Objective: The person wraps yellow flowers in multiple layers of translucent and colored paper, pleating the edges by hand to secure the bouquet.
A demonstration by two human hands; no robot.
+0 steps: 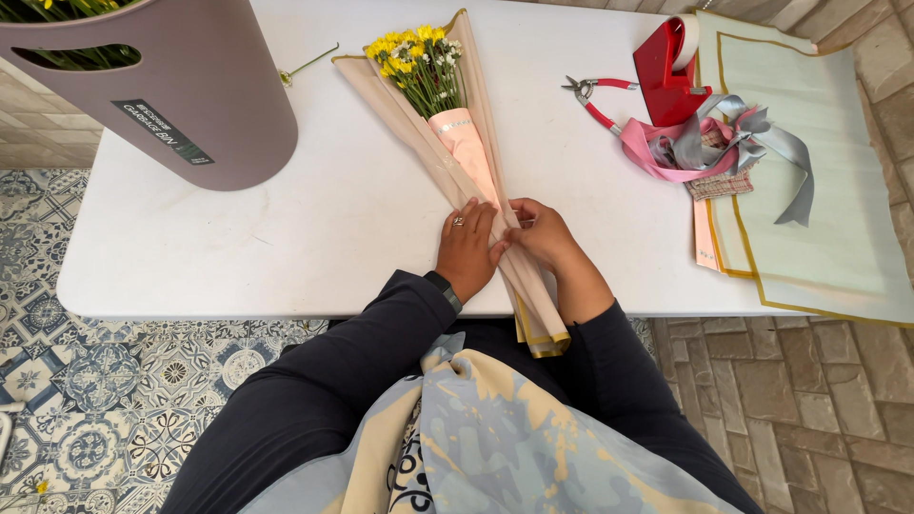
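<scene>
A patterned blue-and-cream cloth [495,438] lies over the person's lap, nearest the camera, with dark sleeves running up from it to the desk. The left hand [466,249] lies flat with its fingers together, pressing down on the narrow lower part of the bouquet [447,143]; a ring sits on one finger and a dark watch on the wrist. The right hand [540,233] is curled beside it, fingertips touching the left hand's and pinching the beige wrapping paper at the same spot. The bouquet lies slanted across the white desk [314,228]: yellow and white flowers point toward the far edge, a pink inner sheet shows at the middle, and the wrap's tail juts past the near edge over the lap.

Left of the hands the desk surface is bare as far as a large mauve bin [190,95] standing at the far left corner, with a loose stem [307,67] just beside it. To the right lies another open stretch, then red-handled snips [595,95], a red tape dispenser [666,67], and a tangle of pink and grey ribbon [714,143] resting on pale gold-edged paper sheets [819,190] that overhang the desk's right edge. Patterned tile floor [86,381] shows on the left.
</scene>
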